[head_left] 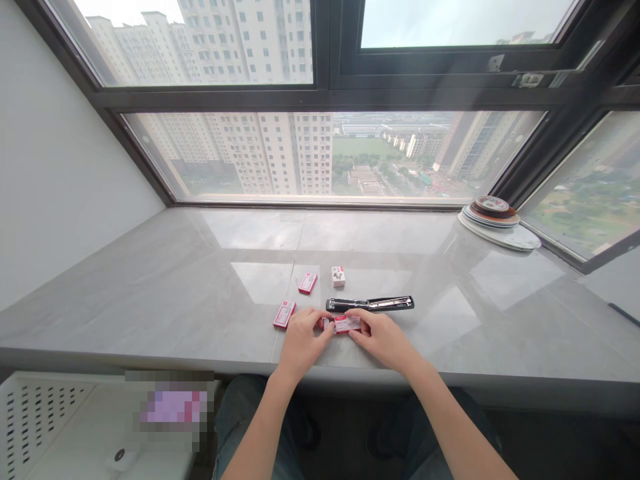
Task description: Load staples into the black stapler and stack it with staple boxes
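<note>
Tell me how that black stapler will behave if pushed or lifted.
The black stapler should feel stiff, given the metal along it. It would probably slide rather than roll, lying low on the glossy counter. Lifted by one end, it may fold at mid-length, where a slight bend shows.

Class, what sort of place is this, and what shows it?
Probably a window nook high in an apartment building: dark-framed glass windows look out past tall beige tower blocks, above a wide, glossy grey tiled ledge.
</note>
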### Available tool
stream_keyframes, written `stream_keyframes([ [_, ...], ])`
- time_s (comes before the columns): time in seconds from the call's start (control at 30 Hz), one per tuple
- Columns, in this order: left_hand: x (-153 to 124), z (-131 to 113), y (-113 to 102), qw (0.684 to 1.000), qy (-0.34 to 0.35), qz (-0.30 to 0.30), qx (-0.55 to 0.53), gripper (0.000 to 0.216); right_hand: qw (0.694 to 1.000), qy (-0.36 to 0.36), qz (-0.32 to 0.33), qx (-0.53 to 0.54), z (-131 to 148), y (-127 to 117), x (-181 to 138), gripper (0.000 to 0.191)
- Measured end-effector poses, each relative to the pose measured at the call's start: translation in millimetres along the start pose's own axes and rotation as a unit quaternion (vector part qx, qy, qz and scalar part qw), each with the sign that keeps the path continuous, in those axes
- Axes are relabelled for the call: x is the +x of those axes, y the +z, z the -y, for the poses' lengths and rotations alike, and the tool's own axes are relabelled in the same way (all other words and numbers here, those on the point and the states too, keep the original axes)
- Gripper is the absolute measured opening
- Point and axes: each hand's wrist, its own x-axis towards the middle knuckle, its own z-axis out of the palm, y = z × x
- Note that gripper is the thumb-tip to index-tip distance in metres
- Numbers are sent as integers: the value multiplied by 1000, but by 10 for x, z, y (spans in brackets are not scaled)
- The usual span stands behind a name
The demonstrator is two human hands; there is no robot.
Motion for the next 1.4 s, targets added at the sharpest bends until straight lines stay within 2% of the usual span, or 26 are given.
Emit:
stream_keyframes([
  [0.2, -1, 10, 38, 1000, -16, -15, -16, 22, 1000, 9, 2, 7, -44, -10, -31, 34],
  [0.37, 1, 28, 55, 1000, -24, -6, -10, 24, 1000, 10, 0, -7, 18, 40, -29, 25],
  [0.5, -3, -34, 66, 1000, -9, -15, 5, 27, 998, 28, 5, 49, -23, 44, -122, 36],
  [0.57, -9, -103, 85, 999, 5, -30, 37, 30, 989, 74, 25, 123, -175, -22, -225, 39],
  [0.63, -12, -180, 121, 996, 14, -40, 75, 33, 971, 152, 29, 182, -385, -130, -330, 43],
  [0.7, -10, -245, 163, 994, 15, -40, 101, 36, 953, 228, -1, 201, -581, -258, -393, 52],
  [0.77, -8, -286, 196, 993, 9, -34, 114, 37, 941, 259, -40, 212, -702, -390, -387, 64],
  [0.83, -8, -303, 210, 993, 3, -30, 118, 39, 938, 230, -69, 250, -728, -516, -307, 71],
  [0.9, -13, -305, 212, 993, -4, -29, 118, 41, 938, 168, -81, 291, -680, -624, -171, 70],
  [1.03, -23, -294, 222, 993, -9, -25, 117, 49, 954, 65, -70, 283, -482, -721, 167, 63],
  [1.23, -25, -258, 268, 991, -8, -29, 131, 46, 981, -18, -60, 186, -178, -459, 586, 52],
  [1.4, -19, -245, 270, 990, -9, -27, 139, 47, 994, -50, -35, 95, -68, -240, 711, 39],
])
